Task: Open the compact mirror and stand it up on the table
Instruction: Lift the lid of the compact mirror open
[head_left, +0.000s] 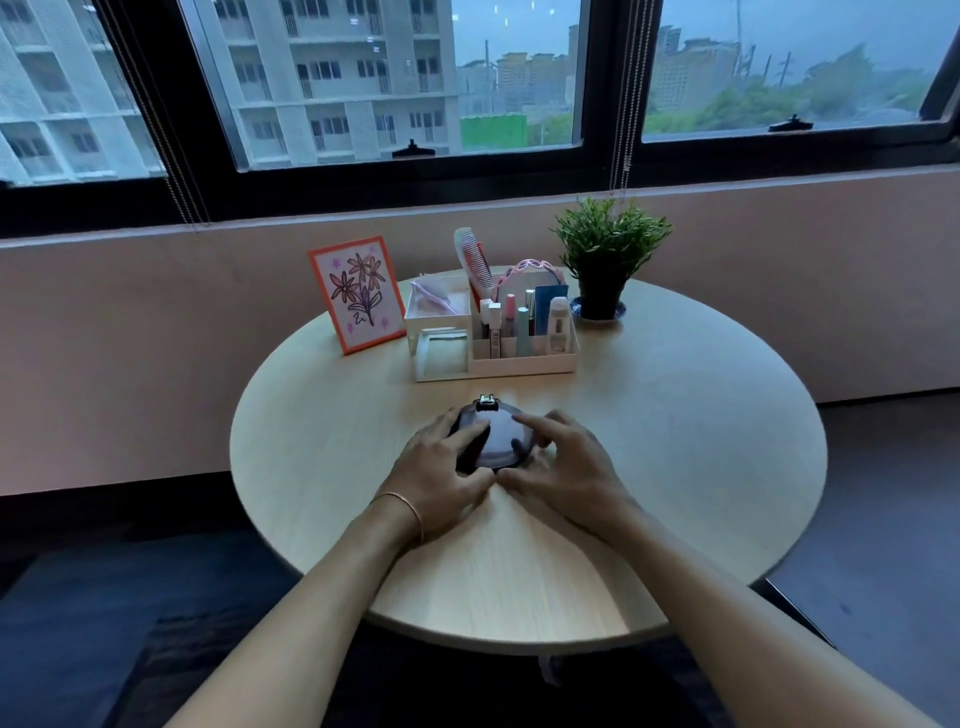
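Note:
A round black compact mirror lies on the round wooden table, its metal hinge facing away from me. Its glossy face shows pale reflections; I cannot tell for sure whether it is slightly open. My left hand grips its left side, with the fingers over the edge and the thumb near the front rim. My right hand rests on the right side, one fingertip pressing on the top surface and the thumb meeting the front edge.
Behind the mirror stands a white organiser with cosmetics, a comb and a hairband. A framed flower drawing leans at the back left. A potted green plant sits at the back right. A window wall runs behind the table.

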